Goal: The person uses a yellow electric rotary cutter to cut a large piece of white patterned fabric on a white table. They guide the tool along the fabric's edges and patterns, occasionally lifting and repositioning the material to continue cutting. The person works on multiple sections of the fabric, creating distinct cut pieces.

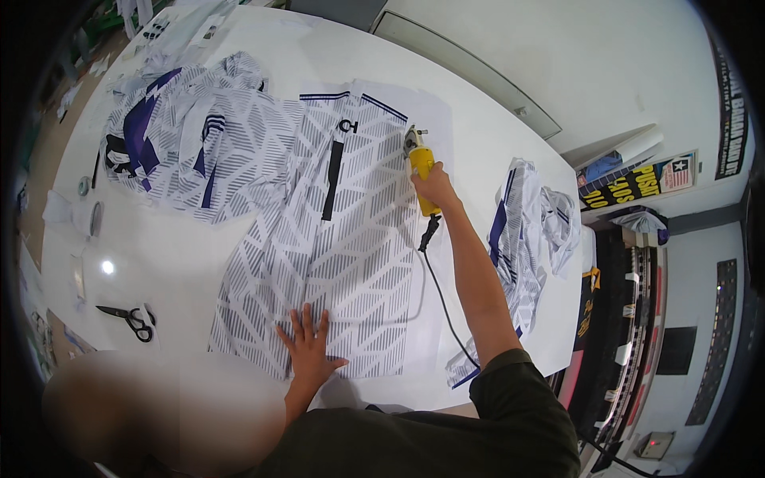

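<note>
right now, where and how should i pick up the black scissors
Probably by the handle loops of the black scissors, coming from the right: they lie flat, loops to the right, blades pointing left.

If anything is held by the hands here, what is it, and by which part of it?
The right hand holds the yellow tool by its body. The left hand holds nothing; it rests spread on the cloth.

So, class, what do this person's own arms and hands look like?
The left hand and right hand are bare, without gloves. A plain, dark greenish short sleeve leaves the right forearm uncovered; the left sleeve cannot be made out.
</note>
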A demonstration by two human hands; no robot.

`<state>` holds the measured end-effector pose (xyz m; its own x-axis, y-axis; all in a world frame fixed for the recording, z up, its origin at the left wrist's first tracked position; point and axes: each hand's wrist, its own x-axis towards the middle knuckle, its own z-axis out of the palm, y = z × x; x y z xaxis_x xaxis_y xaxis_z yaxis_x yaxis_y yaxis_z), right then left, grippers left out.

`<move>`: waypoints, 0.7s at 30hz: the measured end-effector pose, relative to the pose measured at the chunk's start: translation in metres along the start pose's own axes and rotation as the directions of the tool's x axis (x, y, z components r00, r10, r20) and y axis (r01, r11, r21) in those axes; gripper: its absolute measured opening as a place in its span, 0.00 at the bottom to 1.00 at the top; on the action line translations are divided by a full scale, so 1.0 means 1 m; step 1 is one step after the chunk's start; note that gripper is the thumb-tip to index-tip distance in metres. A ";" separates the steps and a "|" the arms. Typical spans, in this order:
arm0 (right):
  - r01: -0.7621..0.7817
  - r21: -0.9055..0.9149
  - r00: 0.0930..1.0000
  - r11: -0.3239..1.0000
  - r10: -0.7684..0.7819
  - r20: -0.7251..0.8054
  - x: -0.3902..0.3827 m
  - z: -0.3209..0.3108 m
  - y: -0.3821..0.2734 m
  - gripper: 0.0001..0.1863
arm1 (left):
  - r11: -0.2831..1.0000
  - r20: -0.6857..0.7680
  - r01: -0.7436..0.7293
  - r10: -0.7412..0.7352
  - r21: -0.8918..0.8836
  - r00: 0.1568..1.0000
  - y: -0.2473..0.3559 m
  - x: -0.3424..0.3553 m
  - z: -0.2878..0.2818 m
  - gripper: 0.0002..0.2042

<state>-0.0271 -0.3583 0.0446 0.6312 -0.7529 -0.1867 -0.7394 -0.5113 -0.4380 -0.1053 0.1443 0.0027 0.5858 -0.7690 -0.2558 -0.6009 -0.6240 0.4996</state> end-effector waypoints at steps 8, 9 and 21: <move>-0.123 -0.007 0.992 0.992 0.122 -0.030 0.043 0.000 -0.020 0.44 | 0.999 0.034 0.012 -0.010 -0.040 0.999 -0.001 0.002 -0.003 0.68; -0.122 -0.010 0.992 0.992 0.122 -0.032 0.049 0.000 -0.022 0.45 | 0.999 0.039 0.017 -0.016 -0.041 0.999 -0.001 0.003 -0.003 0.68; -0.211 0.025 0.972 0.977 0.213 -0.102 0.173 -0.003 -0.015 0.51 | 0.998 0.126 0.063 -0.058 -0.031 0.990 -0.001 0.005 -0.002 0.64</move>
<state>0.0924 -0.4824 0.0216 0.4320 -0.8828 -0.1846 -0.8500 -0.3301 -0.4106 -0.1010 0.1411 0.0029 0.5465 -0.7426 -0.3871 -0.5455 -0.6664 0.5082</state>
